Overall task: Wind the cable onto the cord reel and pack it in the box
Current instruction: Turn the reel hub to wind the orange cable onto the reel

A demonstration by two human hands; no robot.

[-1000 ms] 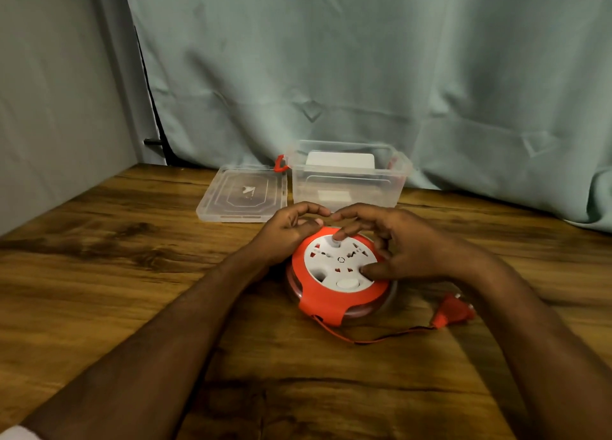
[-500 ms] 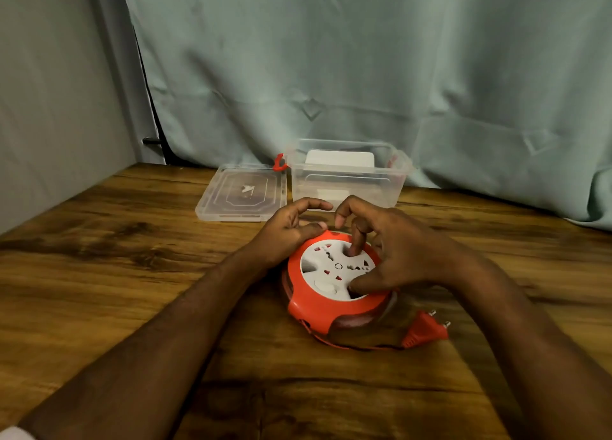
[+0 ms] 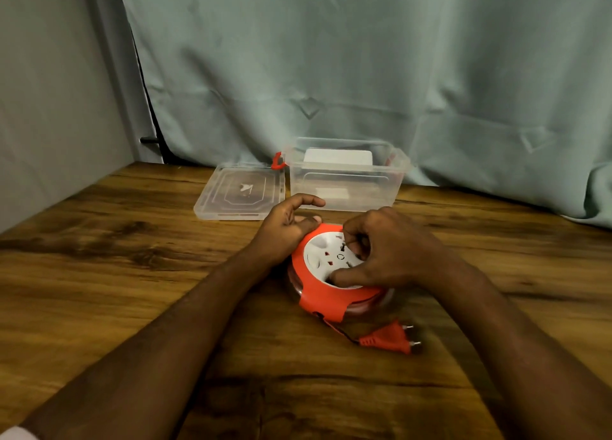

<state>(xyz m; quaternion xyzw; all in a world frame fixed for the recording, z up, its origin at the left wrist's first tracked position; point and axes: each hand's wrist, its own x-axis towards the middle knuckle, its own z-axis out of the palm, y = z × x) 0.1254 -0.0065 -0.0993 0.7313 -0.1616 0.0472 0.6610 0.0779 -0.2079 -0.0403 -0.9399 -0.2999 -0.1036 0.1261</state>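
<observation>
From the head view, the cord reel (image 3: pixel 334 274) sits mid-table, toward the near edge from the open box (image 3: pixel 344 174). The left hand (image 3: pixel 284 231) grips its orange rim while the right hand (image 3: pixel 387 251) curls its fingers onto the white dial. With only a short cable (image 3: pixel 337 330) tail and the plug (image 3: pixel 390 338) left out, I'd turn slowly, bracing firmly, so the plug seats without snapping in.

A round orange cord reel with a white socket face (image 3: pixel 331 274) lies on the wooden bench (image 3: pixel 132 274). The left hand (image 3: pixel 284 231) grips its far-left rim; the right hand (image 3: pixel 387 251) curls over the socket face, fingers pressed in. A short orange cable (image 3: pixel 337 330) leads to the orange two-pin plug (image 3: pixel 390 340), just beside the reel. Toward the bench's far edge stand an open clear plastic box (image 3: pixel 344 178) and its clear lid (image 3: pixel 241 191).
</observation>
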